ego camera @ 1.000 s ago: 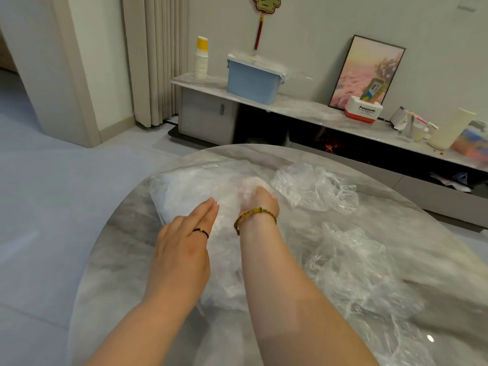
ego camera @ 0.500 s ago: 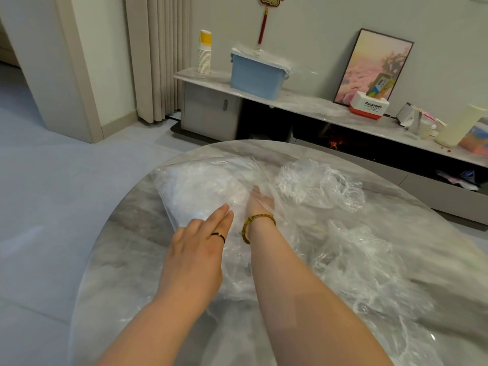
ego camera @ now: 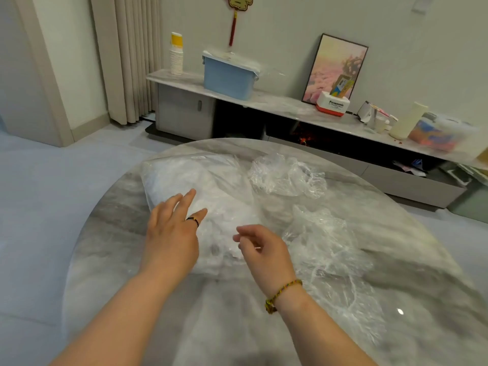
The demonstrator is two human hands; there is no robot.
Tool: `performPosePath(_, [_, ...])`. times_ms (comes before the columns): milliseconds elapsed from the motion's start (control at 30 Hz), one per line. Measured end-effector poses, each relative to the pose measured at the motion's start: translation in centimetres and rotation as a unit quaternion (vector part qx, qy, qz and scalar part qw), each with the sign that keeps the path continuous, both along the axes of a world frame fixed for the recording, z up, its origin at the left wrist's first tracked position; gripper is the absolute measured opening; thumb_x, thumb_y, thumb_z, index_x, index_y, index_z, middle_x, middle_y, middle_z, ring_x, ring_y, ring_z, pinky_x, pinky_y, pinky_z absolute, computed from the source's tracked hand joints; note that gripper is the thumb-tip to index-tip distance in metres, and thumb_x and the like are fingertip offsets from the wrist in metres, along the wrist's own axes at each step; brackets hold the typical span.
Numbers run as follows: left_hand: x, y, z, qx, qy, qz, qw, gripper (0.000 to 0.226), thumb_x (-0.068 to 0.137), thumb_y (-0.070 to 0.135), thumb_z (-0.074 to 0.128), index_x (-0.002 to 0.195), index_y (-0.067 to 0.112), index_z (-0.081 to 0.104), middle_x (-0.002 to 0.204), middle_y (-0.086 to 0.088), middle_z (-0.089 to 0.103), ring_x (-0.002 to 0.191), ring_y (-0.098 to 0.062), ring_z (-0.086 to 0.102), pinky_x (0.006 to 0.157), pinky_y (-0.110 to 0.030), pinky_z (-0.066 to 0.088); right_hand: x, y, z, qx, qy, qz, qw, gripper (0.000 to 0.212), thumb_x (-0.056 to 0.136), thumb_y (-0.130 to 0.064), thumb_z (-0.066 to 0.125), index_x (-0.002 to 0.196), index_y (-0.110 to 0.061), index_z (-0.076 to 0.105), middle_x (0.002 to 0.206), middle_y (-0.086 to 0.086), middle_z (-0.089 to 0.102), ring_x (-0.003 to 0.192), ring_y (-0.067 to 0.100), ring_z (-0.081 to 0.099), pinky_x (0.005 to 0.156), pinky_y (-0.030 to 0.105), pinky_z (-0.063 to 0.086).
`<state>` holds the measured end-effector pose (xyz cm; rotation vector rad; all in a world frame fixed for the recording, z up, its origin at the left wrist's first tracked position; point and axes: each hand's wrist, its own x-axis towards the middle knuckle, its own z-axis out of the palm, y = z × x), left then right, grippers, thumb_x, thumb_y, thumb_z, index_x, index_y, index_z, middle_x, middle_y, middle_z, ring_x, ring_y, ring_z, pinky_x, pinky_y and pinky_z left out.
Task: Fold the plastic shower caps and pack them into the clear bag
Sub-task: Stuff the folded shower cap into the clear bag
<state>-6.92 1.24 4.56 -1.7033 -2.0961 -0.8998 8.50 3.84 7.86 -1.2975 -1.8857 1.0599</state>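
A clear bag (ego camera: 200, 186) stuffed with white folded shower caps lies on the round marble table (ego camera: 105, 233), its mouth toward me. My left hand (ego camera: 171, 233) has its fingers straight, and they touch the bag's near left part. My right hand (ego camera: 261, 247) hovers just outside the bag's mouth, fingers loosely curled and holding nothing. A crumpled shower cap (ego camera: 287, 175) lies to the right of the bag at the far side. Another loose cap (ego camera: 324, 233) is spread out to the right of my right hand.
Behind the table runs a low marble-topped cabinet (ego camera: 277, 104) carrying a blue bin (ego camera: 227, 77), a stack of paper cups (ego camera: 176, 55), a framed picture (ego camera: 335, 67) and a Panasonic box (ego camera: 332, 104). Curtains (ego camera: 126, 56) hang at the back left.
My right hand has come back out of the bag toward me and now hangs free. My left hand stays on the bag, with its fingers spread wider.
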Motion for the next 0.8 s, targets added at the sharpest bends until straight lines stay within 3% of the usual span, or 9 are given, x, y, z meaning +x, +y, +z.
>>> performPosePath(67, [0.6,-0.2,0.2,0.041,0.022,-0.022,0.999,0.04,0.051,-0.011,0.05,0.074,0.011,0.076,0.11,-0.019,0.066,0.106,-0.028,0.042,0.091,-0.038,0.028,4.3,-1.1,-0.8,0.066,-0.145,0.016,0.987,0.019,0.092,-0.018,0.052,0.109,-0.023,0.057,0.099,-0.016,0.057,0.098,0.003,0.054,0.081,0.003,0.036])
performPosePath(133, [1.1,-0.5,0.6,0.059,0.015,-0.044,0.997,0.037,0.054,-0.008,0.048,0.071,0.012,0.075,0.11,-0.017,0.065,0.105,-0.025,0.038,0.092,-0.037,0.028,8.5,-1.9,-2.0,0.132,-0.312,0.017,0.941,0.028,0.091,-0.028,0.053,0.118,-0.025,0.055,0.113,-0.015,0.053,0.112,0.003,0.049,0.09,0.007,0.033])
performPosePath(233, [2.1,-1.1,1.6,0.098,-0.002,-0.077,0.992,0.034,0.068,-0.003,0.045,0.075,0.01,0.075,0.109,-0.017,0.065,0.105,-0.025,0.039,0.091,-0.037,0.027,13.1,-3.2,-3.5,0.188,-0.396,0.009,0.899,0.029,0.063,-0.043,0.052,0.082,-0.028,0.069,0.083,-0.016,0.065,0.078,0.003,0.066,0.068,0.011,0.05])
performPosePath(300, [3.4,-1.6,2.1,0.1,0.013,-0.122,0.987,0.039,0.074,0.007,0.036,0.076,0.009,0.075,0.104,-0.016,0.067,0.101,-0.023,0.042,0.087,-0.034,0.028,15.8,-3.6,-4.6,0.186,-0.433,0.008,0.882,0.031,0.057,-0.042,0.041,0.063,-0.027,0.067,0.069,-0.017,0.064,0.063,0.002,0.065,0.058,0.01,0.049])
performPosePath(400, [5.6,-2.5,1.4,0.079,0.028,-0.228,0.97,0.039,0.073,0.016,0.037,0.078,0.012,0.075,0.092,-0.009,0.071,0.093,-0.016,0.047,0.081,-0.03,0.043,17.6,-3.9,-4.8,0.176,-0.452,0.021,0.874,0.029,0.059,-0.033,0.039,0.052,-0.025,0.066,0.062,-0.016,0.065,0.054,0.001,0.063,0.05,0.009,0.044])
performPosePath(533, [8.6,-3.9,-0.2,-0.058,0.082,-0.331,0.938,0.037,0.065,0.034,0.055,0.096,0.023,0.072,0.101,0.001,0.07,0.093,-0.016,0.064,0.067,-0.034,0.057,18.0,-4.4,-4.4,0.178,-0.418,0.04,0.89,0.021,0.062,-0.028,0.046,0.046,-0.024,0.061,0.048,-0.01,0.058,0.044,0.003,0.056,0.044,0.011,0.044])
performPosePath(667, [11.1,-5.3,-1.4,-0.148,0.131,-0.37,0.908,0.069,0.06,0.059,0.033,0.12,0.027,0.047,0.116,0.007,0.065,0.099,-0.008,0.065,0.085,-0.018,0.047,18.2,-6.7,-3.0,0.159,-0.285,0.08,0.942,0.03,0.074,-0.033,0.044,0.071,-0.016,0.069,0.07,-0.011,0.066,0.065,0.001,0.058,0.065,0.009,0.044])
performPosePath(733, [12.3,-5.8,-1.8,-0.175,0.146,-0.39,0.892,0.068,0.057,0.062,0.038,0.114,0.031,0.057,0.112,0.011,0.066,0.102,-0.005,0.061,0.09,-0.022,0.045,18.3,-8.2,-2.3,0.11,-0.229,0.107,0.961,0.045,0.073,-0.047,0.037,0.084,-0.016,0.067,0.077,-0.019,0.061,0.076,-0.003,0.054,0.072,0.005,0.039])
performPosePath(800, [13.0,-6.0,-1.7,-0.188,0.161,-0.407,0.879,0.044,0.055,0.057,0.049,0.086,0.037,0.072,0.099,0.017,0.069,0.095,-0.003,0.065,0.084,-0.023,0.05,18.5,-9.3,-2.0,0.036,-0.222,0.141,0.964,0.063,0.066,-0.061,0.027,0.099,-0.021,0.064,0.09,-0.021,0.056,0.088,-0.004,0.052,0.082,0.007,0.037])
